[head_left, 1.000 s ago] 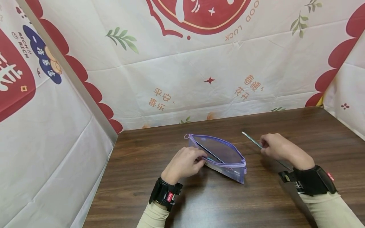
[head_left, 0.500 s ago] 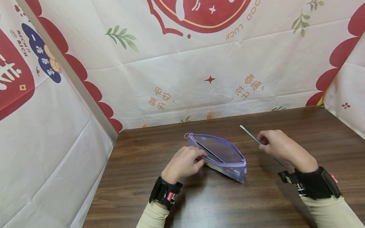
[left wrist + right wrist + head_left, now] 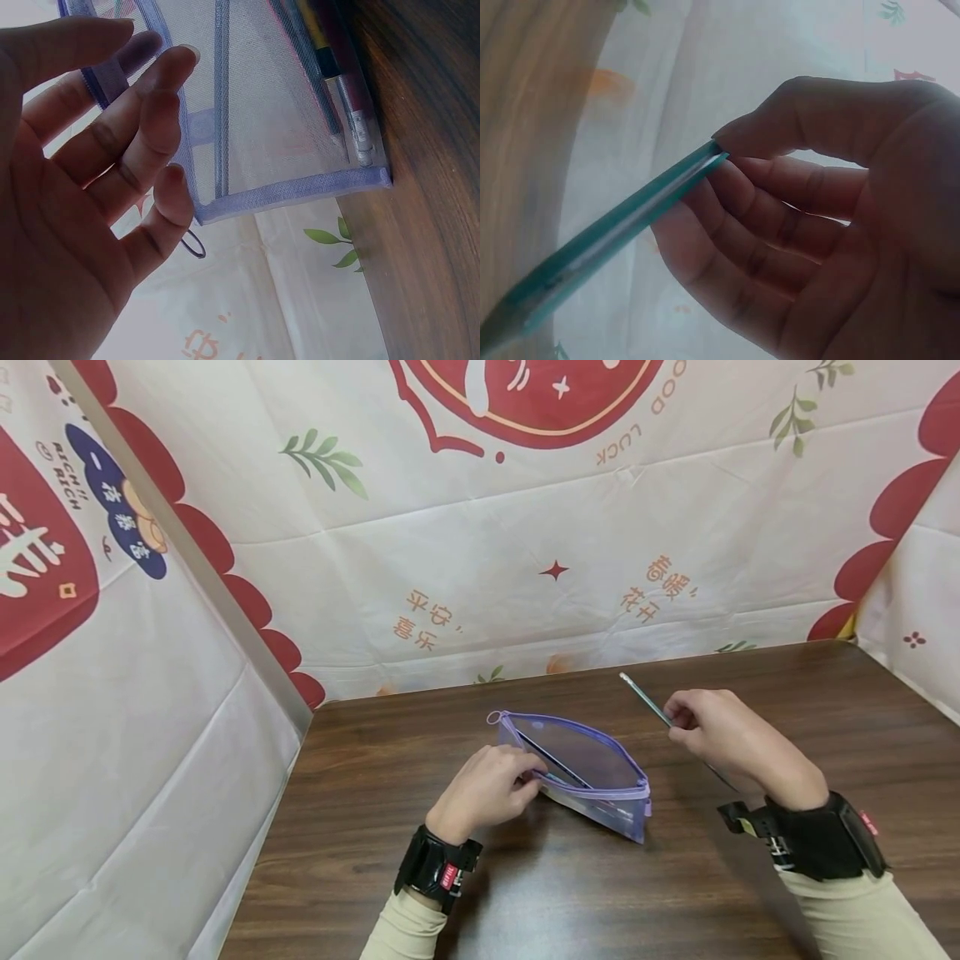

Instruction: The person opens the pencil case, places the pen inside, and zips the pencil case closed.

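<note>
A purple mesh pencil case (image 3: 600,814) lies unzipped on the table, its mouth gaping upward. My left hand (image 3: 487,785) pinches the near rim of that mouth between thumb and fingers. Several pens and pencils (image 3: 349,112) show through the mesh along the case's bottom in the left wrist view. To the right of the case, my right hand (image 3: 716,731) holds a green pencil (image 3: 647,700) between thumb and fingertips, raised over the table. Its white-tipped end points up and to the left; the other end (image 3: 615,232) runs down past the palm.
The brown wooden table (image 3: 360,860) backs onto a white printed cloth (image 3: 487,560). Another cloth panel (image 3: 165,760) hangs along the left side. A zipper pull ring (image 3: 493,717) sticks out from the case's far left corner.
The right hand has lifted the green pencil and moved it slightly left and away from me. The left hand and the pencil case have stayed in place.
</note>
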The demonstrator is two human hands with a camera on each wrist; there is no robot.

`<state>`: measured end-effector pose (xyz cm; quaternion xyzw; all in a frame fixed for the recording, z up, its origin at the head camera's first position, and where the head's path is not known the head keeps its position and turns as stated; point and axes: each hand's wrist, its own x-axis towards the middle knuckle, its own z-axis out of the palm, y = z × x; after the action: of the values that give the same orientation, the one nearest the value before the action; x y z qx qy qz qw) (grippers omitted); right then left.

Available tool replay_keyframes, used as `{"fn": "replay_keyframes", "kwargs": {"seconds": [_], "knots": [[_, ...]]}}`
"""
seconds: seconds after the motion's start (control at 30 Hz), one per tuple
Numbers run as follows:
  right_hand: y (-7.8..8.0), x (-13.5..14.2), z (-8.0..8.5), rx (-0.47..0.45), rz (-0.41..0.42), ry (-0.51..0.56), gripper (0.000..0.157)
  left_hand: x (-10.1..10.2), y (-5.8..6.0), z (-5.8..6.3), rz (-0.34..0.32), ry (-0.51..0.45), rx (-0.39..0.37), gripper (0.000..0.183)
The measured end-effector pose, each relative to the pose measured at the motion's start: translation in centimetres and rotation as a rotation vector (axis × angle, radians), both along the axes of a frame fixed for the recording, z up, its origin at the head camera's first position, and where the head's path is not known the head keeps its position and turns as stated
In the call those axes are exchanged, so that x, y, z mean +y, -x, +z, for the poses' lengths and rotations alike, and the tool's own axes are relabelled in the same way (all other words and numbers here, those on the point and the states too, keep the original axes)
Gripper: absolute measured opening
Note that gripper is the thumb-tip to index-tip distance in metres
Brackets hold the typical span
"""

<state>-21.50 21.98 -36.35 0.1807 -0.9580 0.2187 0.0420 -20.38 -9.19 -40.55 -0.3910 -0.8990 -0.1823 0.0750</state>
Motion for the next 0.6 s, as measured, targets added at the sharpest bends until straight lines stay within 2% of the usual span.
{"fn": "replay_keyframes", "kwargs": {"seconds": [0.43, 0.6], "knots": [[0.1, -2.7, 2.4, 0.085, 0.025, 0.087, 0.014, 0.1, 0.1, 0.1, 0.002, 0.011, 0.004, 0.016], [0.1, -3.1, 3.0, 0.078, 0.035, 0.111, 0.014, 0.2, 0.0, 0.2, -0.004, 0.012, 0.019, 0.015]]}}
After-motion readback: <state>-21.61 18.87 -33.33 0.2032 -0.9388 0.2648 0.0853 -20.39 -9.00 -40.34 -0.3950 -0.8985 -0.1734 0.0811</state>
